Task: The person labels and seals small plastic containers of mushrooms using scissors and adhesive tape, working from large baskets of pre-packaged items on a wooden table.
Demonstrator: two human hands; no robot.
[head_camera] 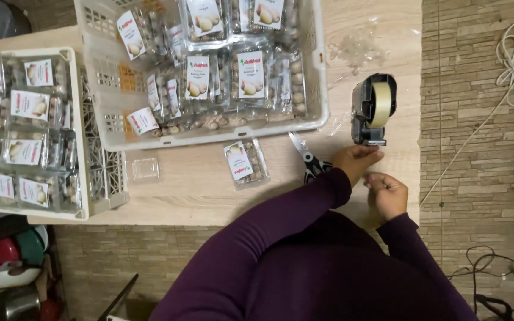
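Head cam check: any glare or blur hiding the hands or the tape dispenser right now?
Head view: light is even and warm, both hands, left hand and right hand, fairly sharp; the black desktop tape dispenser reads clearly; mild sheen on the clear plastic labelled packs; bottom left corner falls dark; wide lens bends the white plastic crate edges.

A single clear plastic pack (pixel 245 163) of small pale round things lies on the table just below the big white crate (pixel 316 71), tilted, with a white label (pixel 238 161) edged in red and green. The crate holds a loose heap of the same clear packs (pixel 227 71), labels white with a yellowish picture. A second crate (pixel 99 184) at the left holds such packs (pixel 22 131) in neat rows.
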